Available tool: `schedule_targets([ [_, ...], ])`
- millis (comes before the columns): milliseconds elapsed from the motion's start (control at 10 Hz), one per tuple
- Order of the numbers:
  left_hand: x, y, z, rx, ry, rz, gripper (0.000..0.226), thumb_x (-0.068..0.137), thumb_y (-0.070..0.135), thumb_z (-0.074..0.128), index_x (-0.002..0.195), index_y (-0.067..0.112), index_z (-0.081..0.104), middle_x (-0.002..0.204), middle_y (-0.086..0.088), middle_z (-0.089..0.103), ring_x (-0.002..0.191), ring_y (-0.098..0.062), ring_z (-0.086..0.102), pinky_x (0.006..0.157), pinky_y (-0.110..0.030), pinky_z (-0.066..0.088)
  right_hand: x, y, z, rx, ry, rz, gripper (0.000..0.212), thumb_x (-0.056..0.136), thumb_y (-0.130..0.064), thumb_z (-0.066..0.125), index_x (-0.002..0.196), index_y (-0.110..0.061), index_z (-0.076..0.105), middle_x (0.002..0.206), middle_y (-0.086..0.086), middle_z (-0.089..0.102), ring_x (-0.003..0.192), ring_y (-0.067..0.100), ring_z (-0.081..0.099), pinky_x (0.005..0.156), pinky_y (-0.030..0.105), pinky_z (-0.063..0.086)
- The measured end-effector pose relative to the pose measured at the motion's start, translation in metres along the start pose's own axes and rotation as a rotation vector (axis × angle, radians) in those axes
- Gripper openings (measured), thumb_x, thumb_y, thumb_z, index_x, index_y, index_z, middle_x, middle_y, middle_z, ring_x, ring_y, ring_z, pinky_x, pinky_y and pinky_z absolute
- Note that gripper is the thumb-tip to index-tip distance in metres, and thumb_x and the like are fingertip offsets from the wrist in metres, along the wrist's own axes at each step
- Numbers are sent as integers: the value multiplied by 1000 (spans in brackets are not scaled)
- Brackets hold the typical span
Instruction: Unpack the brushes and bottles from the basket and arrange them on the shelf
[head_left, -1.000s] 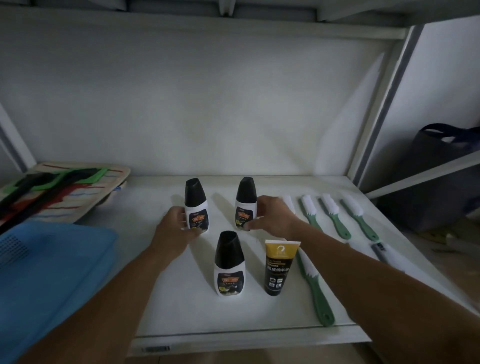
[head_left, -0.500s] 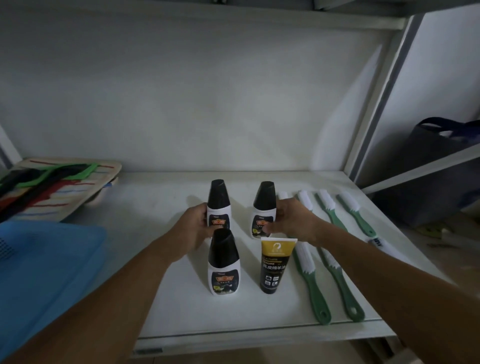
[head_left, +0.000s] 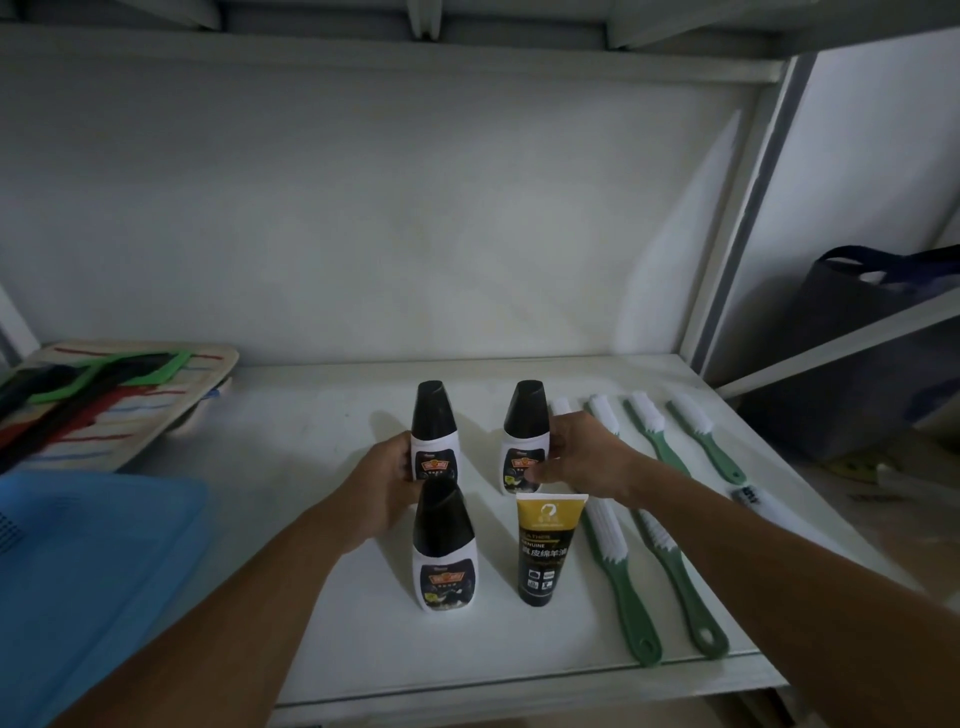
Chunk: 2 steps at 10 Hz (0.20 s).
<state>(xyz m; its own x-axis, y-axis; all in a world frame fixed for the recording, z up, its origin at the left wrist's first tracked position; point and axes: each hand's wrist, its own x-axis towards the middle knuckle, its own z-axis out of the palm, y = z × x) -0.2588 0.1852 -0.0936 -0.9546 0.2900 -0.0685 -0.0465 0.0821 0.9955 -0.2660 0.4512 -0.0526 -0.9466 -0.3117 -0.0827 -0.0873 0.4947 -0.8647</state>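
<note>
Three white bottles with black caps stand upright on the white shelf (head_left: 322, 545). My left hand (head_left: 382, 483) grips the rear left bottle (head_left: 434, 434). My right hand (head_left: 582, 457) grips the rear right bottle (head_left: 524, 436). In front of them stand the front bottle (head_left: 444, 551) and a black and yellow tube (head_left: 545, 551), cap down. Several green-handled brushes with white bristles lie in rows to the right, among them a near brush (head_left: 621, 577) and a far brush (head_left: 704, 439). The blue basket (head_left: 88, 582) sits at the lower left.
A striped woven mat (head_left: 114, 400) with green and black straps lies at the shelf's left end. A grey upright post (head_left: 748, 208) bounds the shelf on the right. Beyond it a dark bag (head_left: 872, 332) rests on a neighbouring shelf. A white brush (head_left: 763, 504) lies at the right edge.
The view has swung left, so the bottles and brushes appear further right. Both hands have stayed on the two rear bottles, which now stand a little closer behind the front bottle and tube.
</note>
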Motion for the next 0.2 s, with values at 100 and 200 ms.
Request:
schedule_targets([
  [100, 0, 3, -1, 16, -10, 5, 66, 56, 60, 78, 107, 19, 69, 108, -9, 73, 113, -31, 63, 110, -60, 40, -1, -2, -1, -8, -36, 7, 39, 73, 7, 76, 108, -8, 70, 101, 3, 77, 92, 13, 72, 79, 25, 55],
  [200, -2, 2, -6, -1, 65, 51, 81, 65, 44, 86, 135, 20, 53, 135, -13, 62, 130, -30, 54, 113, -56, 37, -4, -1, -11, 43, 20, -6, 55, 75, 12, 72, 126, -7, 61, 122, 6, 69, 107, 14, 67, 88, 26, 54],
])
